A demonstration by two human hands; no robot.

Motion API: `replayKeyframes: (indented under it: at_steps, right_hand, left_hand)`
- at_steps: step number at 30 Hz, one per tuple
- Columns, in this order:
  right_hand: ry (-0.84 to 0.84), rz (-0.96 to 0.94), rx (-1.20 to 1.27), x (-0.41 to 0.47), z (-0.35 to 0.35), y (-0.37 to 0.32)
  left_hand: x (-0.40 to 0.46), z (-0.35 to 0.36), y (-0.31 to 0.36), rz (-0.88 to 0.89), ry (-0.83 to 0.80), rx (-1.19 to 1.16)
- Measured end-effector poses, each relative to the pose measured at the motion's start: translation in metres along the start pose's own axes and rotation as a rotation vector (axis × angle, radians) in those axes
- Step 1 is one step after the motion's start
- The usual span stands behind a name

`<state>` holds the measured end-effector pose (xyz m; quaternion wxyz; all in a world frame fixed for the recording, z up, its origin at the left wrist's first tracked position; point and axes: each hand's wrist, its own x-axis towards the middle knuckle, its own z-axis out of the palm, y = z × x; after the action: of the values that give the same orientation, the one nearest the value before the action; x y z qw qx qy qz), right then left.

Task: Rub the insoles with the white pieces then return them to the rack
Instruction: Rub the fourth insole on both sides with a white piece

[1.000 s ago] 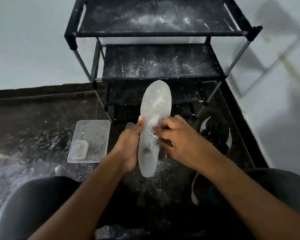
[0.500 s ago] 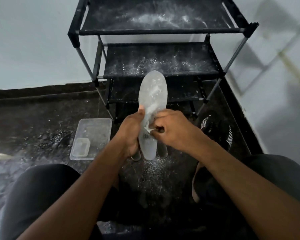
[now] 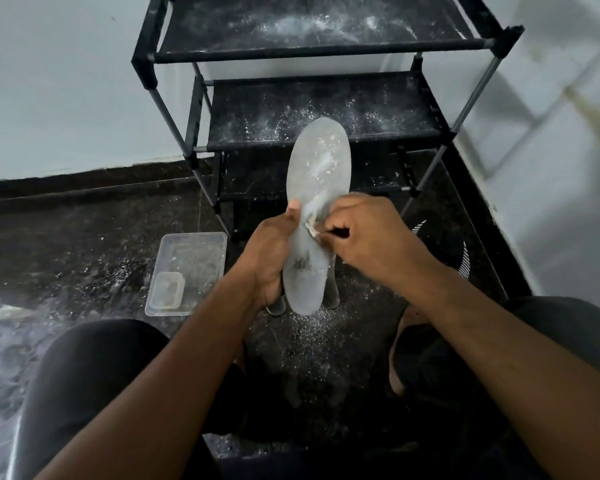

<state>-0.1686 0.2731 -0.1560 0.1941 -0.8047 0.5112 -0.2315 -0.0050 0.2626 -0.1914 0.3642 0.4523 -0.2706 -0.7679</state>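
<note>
A pale grey insole (image 3: 317,174) stands upright in front of me, toe up, dusted with white flecks. My left hand (image 3: 270,258) grips its lower half from the left, thumb on the front face. My right hand (image 3: 364,233) pinches a small white piece (image 3: 311,228) and presses it against the insole's middle. Other insoles (image 3: 333,289) show just behind the held one, mostly hidden. The black rack (image 3: 323,50) stands straight ahead, its shelves sprinkled with white powder.
A clear plastic tray (image 3: 201,258) with a smaller clear box (image 3: 167,291) in it lies on the dark floor at left. A black shoe with white stripes (image 3: 461,258) sits at right. White powder covers the floor (image 3: 309,327). My knees frame the bottom.
The insole and both hands have shifted slightly up in view and stay there. My right hand keeps the white piece on the insole's middle, with small rubbing shifts.
</note>
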Motion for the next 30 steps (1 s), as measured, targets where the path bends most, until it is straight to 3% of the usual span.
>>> replayKeyframes:
  at_steps: [5,10,14,19,21,24,26,28,30]
  right_hand:
    - [-0.400,0.038,0.171,-0.011,0.011,-0.010]
    - [-0.183,0.003,0.091,-0.002,0.002,-0.005]
    - [-0.377,0.020,0.151,-0.007,0.009,-0.011]
    - [-0.108,0.005,0.077,-0.001,0.002,-0.010]
    - [-0.220,-0.001,0.051,-0.003,0.010,-0.013]
    - [-0.385,0.037,0.205,-0.006,0.009,-0.014]
    - [-0.236,0.041,0.303,-0.004,0.003,-0.010]
    - [-0.068,0.016,0.246,-0.001,0.002,-0.009]
    - [-0.109,-0.018,0.118,0.001,0.008,-0.013]
  left_hand:
    - [-0.003,-0.002,0.004,-0.045,-0.003,-0.089]
    - [-0.001,-0.006,0.004,-0.051,-0.017,-0.101]
    - [0.000,-0.004,0.003,-0.073,-0.002,-0.155]
    - [0.004,-0.009,0.004,-0.058,-0.007,-0.203]
    - [0.006,-0.009,0.003,-0.071,-0.017,-0.290]
    - [0.008,-0.014,0.005,-0.078,-0.021,-0.343]
    - [0.008,-0.017,0.008,-0.066,-0.043,-0.303]
    - [0.006,-0.017,0.009,-0.056,-0.050,-0.275]
    - [0.003,-0.014,0.009,-0.058,-0.074,-0.266]
